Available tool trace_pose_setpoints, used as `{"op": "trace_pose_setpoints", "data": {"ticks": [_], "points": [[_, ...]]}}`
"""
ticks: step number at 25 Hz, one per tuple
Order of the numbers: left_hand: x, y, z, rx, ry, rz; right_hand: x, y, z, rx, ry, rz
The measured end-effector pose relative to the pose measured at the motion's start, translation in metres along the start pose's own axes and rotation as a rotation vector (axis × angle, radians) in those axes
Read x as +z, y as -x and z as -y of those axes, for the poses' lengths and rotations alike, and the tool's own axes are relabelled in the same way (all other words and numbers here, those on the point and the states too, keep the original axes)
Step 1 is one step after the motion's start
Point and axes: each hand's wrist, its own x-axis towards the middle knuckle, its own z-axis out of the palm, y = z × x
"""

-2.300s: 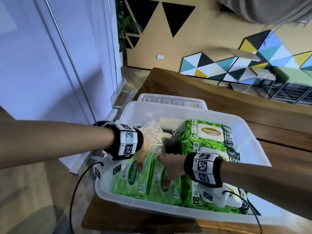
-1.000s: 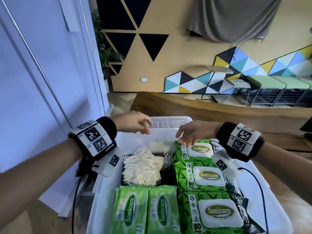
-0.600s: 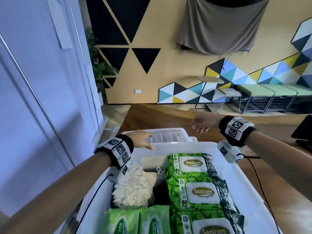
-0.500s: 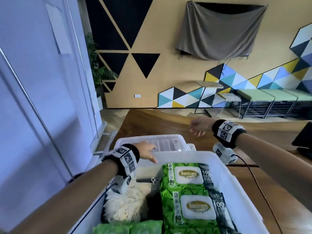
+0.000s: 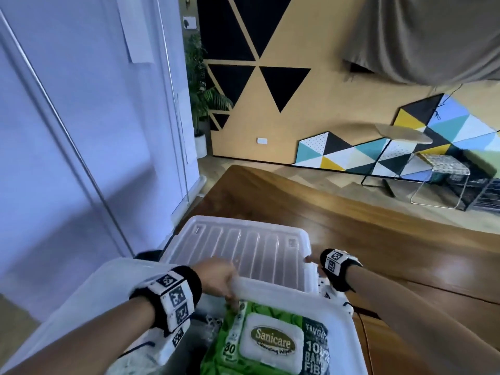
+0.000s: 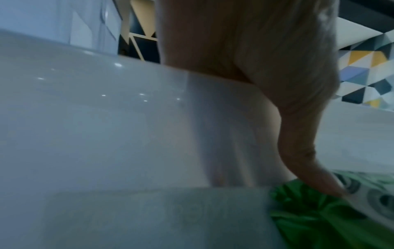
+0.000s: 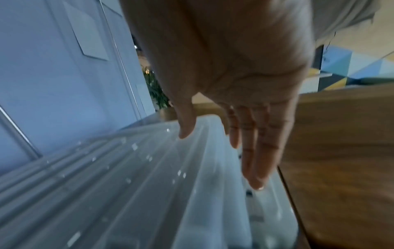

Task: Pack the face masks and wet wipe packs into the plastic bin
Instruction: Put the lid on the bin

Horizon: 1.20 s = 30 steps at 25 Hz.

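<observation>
The clear plastic bin (image 5: 297,295) fills the bottom of the head view. A green Sanicare wet wipe pack (image 5: 270,345) lies inside it, with a bit of white face mask loops (image 5: 209,324) showing beside my left arm. My left hand (image 5: 227,288) grips the bin's far rim. In the left wrist view its fingers show through the bin wall (image 6: 106,118), and the thumb (image 6: 309,160) points down inside toward the pack (image 6: 309,219). The ribbed clear lid (image 5: 243,250) lies just beyond the bin. My right hand (image 5: 311,259) is at the lid's right edge with straight fingers (image 7: 253,160) and its thumb over the lid (image 7: 127,185).
The bin and lid sit at the left end of a wooden table (image 5: 378,253). A white sliding door (image 5: 81,131) stands close on the left. On the floor beyond the table are a wire stool (image 5: 438,182) and a potted plant (image 5: 201,104).
My right hand came down and back from above the bare table to the lid's right edge. My left hand drew back from over the lid and took the bin's far rim.
</observation>
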Motion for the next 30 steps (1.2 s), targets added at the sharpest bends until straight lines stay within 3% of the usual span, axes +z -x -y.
{"op": "trace_pose_setpoints", "data": {"ticks": [3, 10, 14, 18, 21, 25, 27, 30], "points": [[0.003, 0.001, 0.000, -0.022, 0.032, -0.020, 0.041, -0.018, -0.014, 0.106, 0.168, 0.043], [0.005, 0.002, -0.004, -0.075, 0.009, -0.071, 0.072, -0.024, -0.035, 0.199, -0.153, -0.174], [0.006, 0.001, 0.001, 0.017, 0.022, -0.073, 0.039, -0.004, -0.016, 0.103, -0.545, -0.364], [-0.008, 0.002, 0.016, 0.079, 0.332, 0.020, -0.020, 0.021, 0.016, -0.111, -0.612, -0.520], [-0.006, 0.011, 0.012, 0.029, 0.053, 0.097, -0.054, 0.042, 0.025, -0.129, -0.622, -0.645], [0.008, 0.021, 0.004, 0.083, -0.017, -0.126, -0.091, 0.077, 0.011, -0.089, -0.766, -0.705], [0.006, 0.028, 0.004, 0.092, 0.005, -0.186, -0.099, 0.111, -0.003, -0.108, -0.923, -0.720], [0.010, 0.040, -0.004, 0.108, -0.058, -0.212, -0.103, 0.156, -0.033, -0.069, -0.942, -0.684]]}}
